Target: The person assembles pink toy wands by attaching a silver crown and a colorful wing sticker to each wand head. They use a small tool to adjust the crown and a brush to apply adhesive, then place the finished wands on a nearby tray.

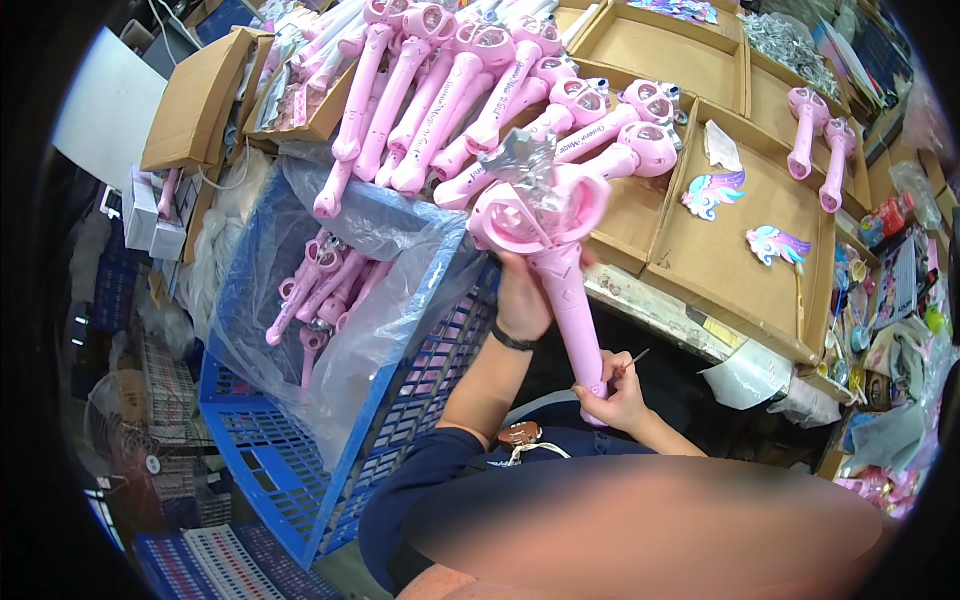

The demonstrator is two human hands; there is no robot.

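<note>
A pink toy wand (pixel 570 305) with a clear dome, pink loops and a silvery crown-like piece on its head is held upright in front of me. My left hand (pixel 527 298) wraps round the upper handle from behind, just under the head, so some of its fingers are hidden. Closed on the bottom end of the handle is my right hand (pixel 620 396). A thin dark rod tip (pixel 641 355) sticks out past its fingers; the rest of that rod is hidden.
Many similar wands (pixel 440 105) are heaped on the table's far side. A blue plastic crate (pixel 345 455), lined with clear film, stands at my left holding several wands. Cardboard trays (pixel 740 270) at right hold wing-shaped pieces (pixel 714 195), a white scrap and a thin brush (pixel 800 300).
</note>
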